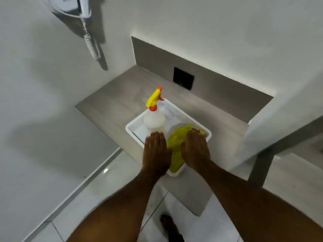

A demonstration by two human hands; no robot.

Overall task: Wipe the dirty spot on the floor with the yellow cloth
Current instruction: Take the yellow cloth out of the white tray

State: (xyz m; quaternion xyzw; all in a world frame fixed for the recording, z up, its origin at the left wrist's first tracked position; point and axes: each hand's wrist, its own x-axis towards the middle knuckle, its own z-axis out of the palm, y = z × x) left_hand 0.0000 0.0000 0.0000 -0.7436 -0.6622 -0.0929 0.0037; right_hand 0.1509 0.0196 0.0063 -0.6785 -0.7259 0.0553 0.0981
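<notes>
Head view. Both your hands are out flat, palms down, fingers straight and loosely together, gripping nothing. Left hand [156, 151] hovers over the near-left part of the white tub [201, 124], fingertips just short of the spray bottle [154, 120]. Right hand [194, 149] lies over the yellow cloth [174, 145]; whether the palm presses it or only hovers, you cannot tell from here.

Cloth sits bunched in the right half of the tub, beside the bottle, one end spilling toward the near corner. The tub stands on the grey ledge [108, 105], near its front edge.

Handling, as a guess: cloth looks soft, light, limp. It will sag and trail if you lift one corner. Better to gather the bunched middle under your right palm and close all fingers on it. No slip risk to speak of. Watch the bottle: tall, upright, close by, easy to knock as the cloth drags out.

Floor tiles [108, 189] show below the ledge. The dirty spot is not clearly made out.
</notes>
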